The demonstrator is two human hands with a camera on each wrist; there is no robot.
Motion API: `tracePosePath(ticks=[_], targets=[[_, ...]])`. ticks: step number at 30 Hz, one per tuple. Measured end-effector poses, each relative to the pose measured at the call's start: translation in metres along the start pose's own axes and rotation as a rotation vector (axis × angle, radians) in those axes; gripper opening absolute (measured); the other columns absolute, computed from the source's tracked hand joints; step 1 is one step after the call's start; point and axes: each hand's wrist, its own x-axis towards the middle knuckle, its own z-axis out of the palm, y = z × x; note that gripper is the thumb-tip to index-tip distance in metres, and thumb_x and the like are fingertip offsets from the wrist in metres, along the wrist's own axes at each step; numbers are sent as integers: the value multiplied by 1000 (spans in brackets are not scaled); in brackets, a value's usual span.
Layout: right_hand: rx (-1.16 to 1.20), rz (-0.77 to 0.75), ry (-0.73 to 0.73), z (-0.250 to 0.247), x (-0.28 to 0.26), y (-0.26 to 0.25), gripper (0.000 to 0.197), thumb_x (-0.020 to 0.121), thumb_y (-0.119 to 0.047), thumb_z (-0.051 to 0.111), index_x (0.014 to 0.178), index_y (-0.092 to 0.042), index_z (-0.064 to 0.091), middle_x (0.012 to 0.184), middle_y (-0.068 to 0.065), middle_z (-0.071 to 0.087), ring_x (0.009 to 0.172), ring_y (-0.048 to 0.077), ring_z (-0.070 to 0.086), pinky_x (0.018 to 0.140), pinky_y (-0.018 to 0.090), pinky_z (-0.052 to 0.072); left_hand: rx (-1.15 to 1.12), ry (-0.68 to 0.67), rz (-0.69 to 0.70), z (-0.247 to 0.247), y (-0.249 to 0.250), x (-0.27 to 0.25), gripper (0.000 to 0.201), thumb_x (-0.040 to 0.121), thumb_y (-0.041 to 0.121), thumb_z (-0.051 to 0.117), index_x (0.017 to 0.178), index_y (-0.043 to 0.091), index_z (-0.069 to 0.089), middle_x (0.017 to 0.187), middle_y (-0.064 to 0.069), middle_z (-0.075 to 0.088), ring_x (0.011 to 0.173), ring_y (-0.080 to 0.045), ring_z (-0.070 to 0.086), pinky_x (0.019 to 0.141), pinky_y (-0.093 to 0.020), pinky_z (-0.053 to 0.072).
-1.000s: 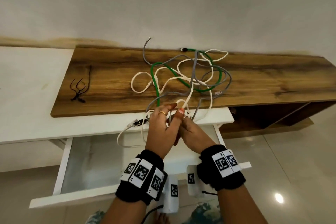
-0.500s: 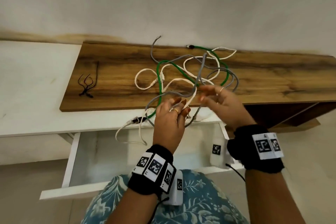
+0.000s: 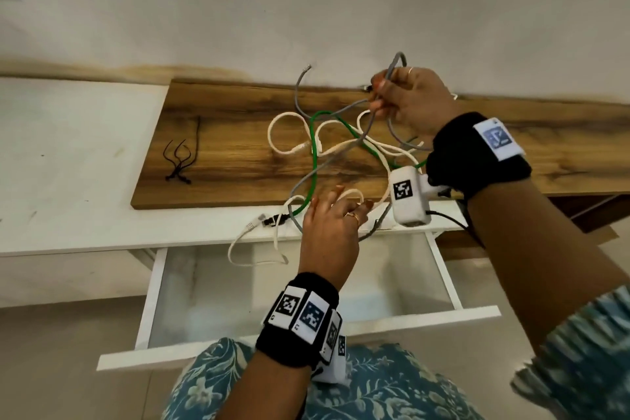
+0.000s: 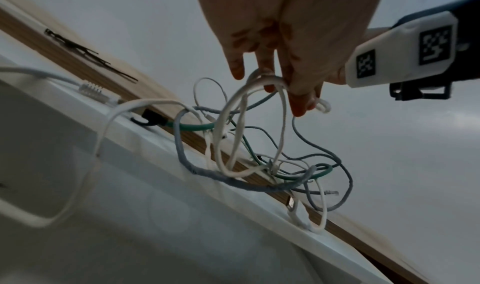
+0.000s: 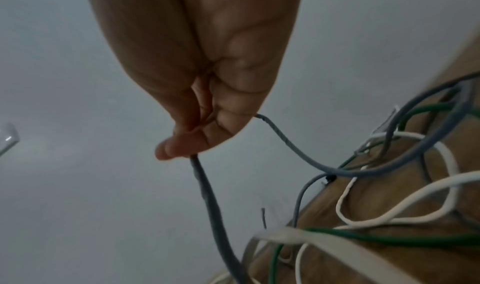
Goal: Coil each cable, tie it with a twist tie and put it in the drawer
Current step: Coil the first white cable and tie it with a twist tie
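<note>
A tangle of grey (image 3: 296, 102), green (image 3: 313, 160) and white cables (image 3: 283, 154) lies on the wooden board (image 3: 221, 119). My right hand (image 3: 381, 92) is raised over the board's far edge and pinches the grey cable (image 5: 207, 196) between thumb and fingers (image 5: 187, 145), with a loop standing above the fist. At the board's front edge my left hand (image 3: 337, 201) holds loops of the white cable (image 4: 233, 112) hooked over its fingers (image 4: 272, 87). Black twist ties (image 3: 177, 160) lie on the board's left end. The white drawer (image 3: 443, 269) stands open below my left hand.
The board rests on a white top (image 3: 68, 153) against the wall. A white cable end with its plug (image 3: 250, 225) hangs over the front edge into the drawer opening. A dark open shelf (image 3: 596, 208) sits at the right. My patterned clothing (image 3: 341, 392) is in front of the drawer.
My right hand has left my left hand and risen to the far side of the board, drawing the grey cable up. My left hand stays at the front edge with the white cable.
</note>
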Motion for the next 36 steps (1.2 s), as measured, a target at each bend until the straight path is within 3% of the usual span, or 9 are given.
tracePosePath(ticks=[6, 11, 16, 19, 22, 27, 30, 33, 36], targets=[[360, 60, -41, 18, 3, -9, 15, 97, -4, 45, 86, -3, 55, 77, 10, 57, 54, 7, 58, 56, 16, 50, 145, -16, -19, -1, -5, -1, 37, 64, 0, 60, 89, 21, 76, 93, -1, 71, 105, -35, 63, 88, -62, 43], [539, 44, -9, 45, 0, -5, 15, 97, -2, 44, 86, -3, 53, 77, 11, 54, 54, 8, 57, 56, 16, 50, 220, -100, 89, -2, 7, -6, 39, 49, 1, 81, 79, 25, 76, 96, 5, 71, 116, -30, 59, 93, -72, 24], [565, 14, 114, 38, 24, 4, 18, 99, -4, 42, 84, -6, 51, 77, 9, 53, 53, 6, 56, 57, 16, 50, 74, -304, 106, -15, 6, -4, 41, 77, 5, 58, 113, 21, 68, 116, -1, 64, 123, -22, 51, 104, -63, -13], [432, 11, 98, 27, 40, 14, 19, 99, -3, 40, 83, -7, 50, 78, 8, 52, 53, 6, 56, 57, 16, 49, -138, -129, 80, -28, -6, -4, 23, 76, 24, 49, 84, 18, 70, 80, 6, 64, 85, -18, 63, 107, -57, 18], [268, -8, 84, 19, 55, 16, 22, 99, 0, 38, 82, -9, 49, 77, 8, 52, 57, 8, 56, 58, 17, 48, -321, 43, -4, -38, -21, 0, 25, 73, 28, 42, 63, 13, 59, 62, 8, 54, 65, -15, 53, 87, -43, 36], [44, 27, 259, 2, 73, 39, 23, 96, 8, 35, 87, -6, 51, 69, 6, 53, 59, 13, 61, 62, 19, 51, -641, 314, -212, -44, -34, 5, 35, 76, 20, 38, 53, -5, 44, 48, -13, 40, 46, -21, 34, 46, -35, 25], [-237, 144, 132, 6, 65, 58, 12, 92, -1, 55, 103, 1, 59, 84, 8, 63, 74, 11, 63, 77, 18, 54, -816, 346, -266, -42, -35, 4, 40, 78, 22, 38, 55, -10, 42, 48, -19, 37, 46, -27, 29, 45, -37, 23], [-280, 270, 108, 12, 49, 76, 39, 80, -19, 74, 108, 2, 56, 91, 14, 66, 66, 12, 66, 72, 30, 58, -879, 329, -297, -40, -32, 3, 42, 78, 25, 39, 56, -10, 43, 50, -23, 38, 50, -38, 30, 46, -43, 23], [-466, 371, 120, 18, 28, 87, 58, 64, -62, 73, 79, -9, 58, 68, 8, 64, 55, 22, 55, 53, 30, 45, -915, 327, -340, -38, -31, 3, 36, 76, 30, 40, 55, 1, 41, 50, -12, 31, 50, -28, 26, 48, -38, 20]])
